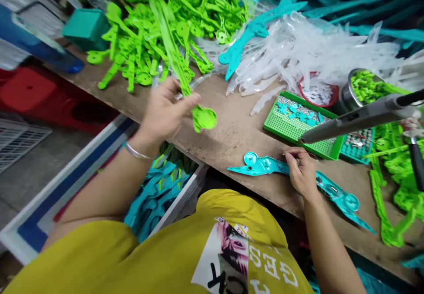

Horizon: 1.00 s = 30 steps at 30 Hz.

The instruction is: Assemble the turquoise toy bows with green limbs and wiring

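Observation:
My left hand [167,108] is closed round a long lime-green plastic piece [206,118] with a rounded, dished end, raised above the bench's front edge. Its far part runs up in front of a heap of similar green parts [142,42]. On the bench lies a long teal plastic shell [260,166], open side up, with small metal parts in its right half. My right hand [302,170] rests over the middle of this shell, thumb and fingers pinched together. What they pinch is too small to make out.
A grey rod-like tool [347,124] slants over a green tray [285,124] of small teal parts. Behind are translucent strips [298,55], a red bowl [335,95] and a metal bowl [353,80]. Lime-green parts [397,188] lie right. A white-walled crate [185,197] holds teal pieces below.

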Each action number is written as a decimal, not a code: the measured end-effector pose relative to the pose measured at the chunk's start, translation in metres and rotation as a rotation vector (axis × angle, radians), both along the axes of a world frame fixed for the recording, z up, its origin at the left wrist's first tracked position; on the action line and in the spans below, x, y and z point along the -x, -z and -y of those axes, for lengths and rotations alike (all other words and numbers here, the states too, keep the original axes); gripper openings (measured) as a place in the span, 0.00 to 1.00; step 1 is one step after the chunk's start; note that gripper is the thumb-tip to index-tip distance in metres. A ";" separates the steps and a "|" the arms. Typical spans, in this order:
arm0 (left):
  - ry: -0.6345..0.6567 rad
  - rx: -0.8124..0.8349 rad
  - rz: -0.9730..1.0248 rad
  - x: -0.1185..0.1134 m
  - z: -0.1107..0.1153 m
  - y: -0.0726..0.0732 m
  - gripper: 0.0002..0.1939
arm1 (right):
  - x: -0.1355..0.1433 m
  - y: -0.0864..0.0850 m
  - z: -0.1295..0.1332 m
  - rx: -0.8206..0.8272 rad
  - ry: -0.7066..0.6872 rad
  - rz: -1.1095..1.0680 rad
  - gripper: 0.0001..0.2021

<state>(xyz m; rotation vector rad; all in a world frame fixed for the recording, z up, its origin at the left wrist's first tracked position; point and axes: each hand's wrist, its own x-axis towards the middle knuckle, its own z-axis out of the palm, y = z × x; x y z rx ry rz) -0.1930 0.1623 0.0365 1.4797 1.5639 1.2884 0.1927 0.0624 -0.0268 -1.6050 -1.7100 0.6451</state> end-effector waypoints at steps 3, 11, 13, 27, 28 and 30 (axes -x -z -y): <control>0.147 0.293 0.486 -0.070 0.043 0.033 0.28 | 0.004 0.007 0.003 0.019 0.019 0.035 0.12; 0.076 0.548 0.734 -0.135 0.076 0.067 0.34 | 0.006 0.009 0.004 -0.026 0.030 0.082 0.11; 0.067 0.566 0.742 -0.137 0.081 0.067 0.34 | 0.007 0.009 0.004 -0.027 0.031 0.094 0.11; -0.047 0.551 0.645 -0.138 0.095 0.071 0.39 | 0.008 0.010 0.005 -0.017 0.038 0.090 0.11; -0.050 0.548 0.631 -0.137 0.095 0.073 0.39 | 0.008 0.010 0.005 -0.020 0.035 0.092 0.11; -0.044 0.536 0.583 -0.135 0.093 0.075 0.41 | 0.009 0.010 0.005 -0.028 0.032 0.096 0.11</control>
